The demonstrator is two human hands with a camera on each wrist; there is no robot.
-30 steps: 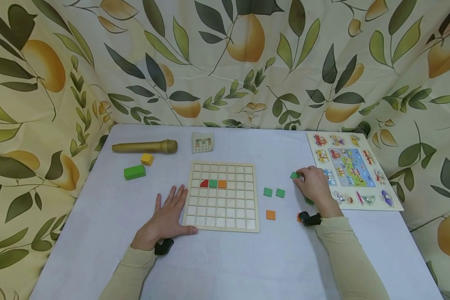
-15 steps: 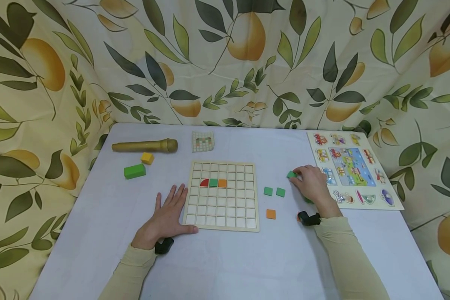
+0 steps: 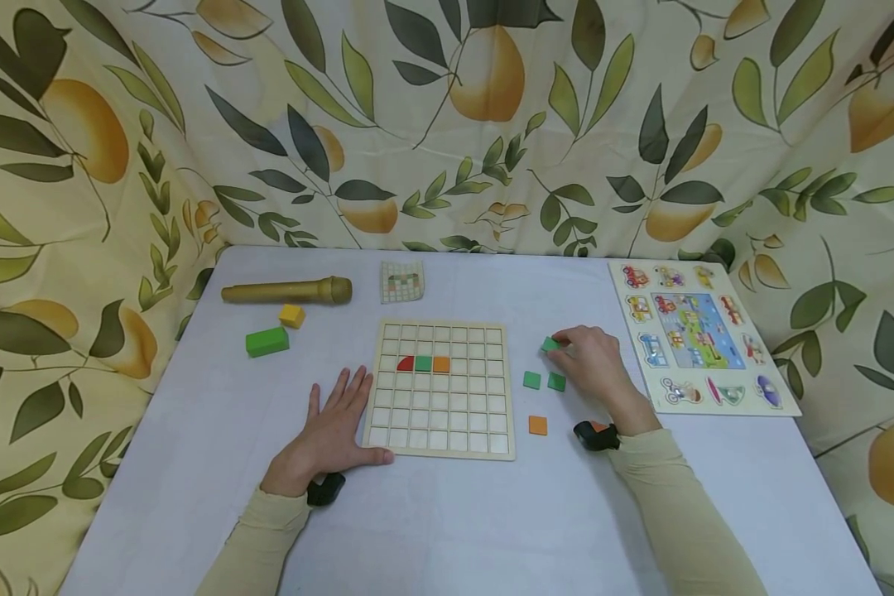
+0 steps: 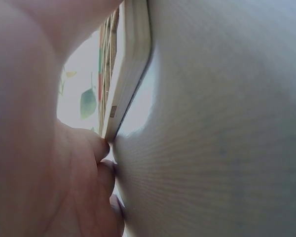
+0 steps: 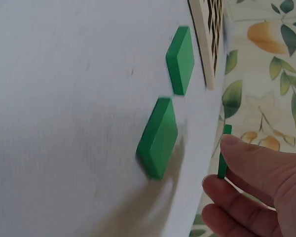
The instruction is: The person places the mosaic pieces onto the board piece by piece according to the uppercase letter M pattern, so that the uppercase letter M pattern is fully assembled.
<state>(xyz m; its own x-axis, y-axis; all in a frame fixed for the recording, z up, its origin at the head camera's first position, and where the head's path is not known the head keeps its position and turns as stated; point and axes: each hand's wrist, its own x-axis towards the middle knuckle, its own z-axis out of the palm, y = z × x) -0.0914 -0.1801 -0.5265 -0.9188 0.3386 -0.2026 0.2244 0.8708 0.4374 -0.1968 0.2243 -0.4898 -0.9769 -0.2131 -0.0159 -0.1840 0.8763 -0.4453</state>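
Observation:
Between thumb and fingertips my right hand (image 3: pixel 596 364) pinches a small green square tile (image 5: pixel 224 155), held above the table to the right of the grid board. My left hand (image 3: pixel 335 426) lies with fingers spread at the left edge of the wooden grid board (image 3: pixel 437 458), the thumb at its near corner. In the board a red rounded tile (image 3: pixel 406 363), a green tile (image 3: pixel 422 363) and an orange tile (image 3: pixel 441 364) sit in one row. Two loose green tiles (image 5: pixel 158 140) lie flat beneath and beside my right hand.
An orange tile (image 3: pixel 538 425) lies right of the board; another (image 3: pixel 599 427) is partly hidden by the right wrist camera. A picture puzzle board (image 3: pixel 663 397) stands far right. Behind are a pattern card (image 3: pixel 402 282), a gold microphone (image 3: pixel 286 290), a yellow cube (image 3: pixel 292 315) and a green block (image 3: pixel 267 342).
My right hand has moved left with the green tile, away from the puzzle board and toward the grid board. My left hand stays where it was.

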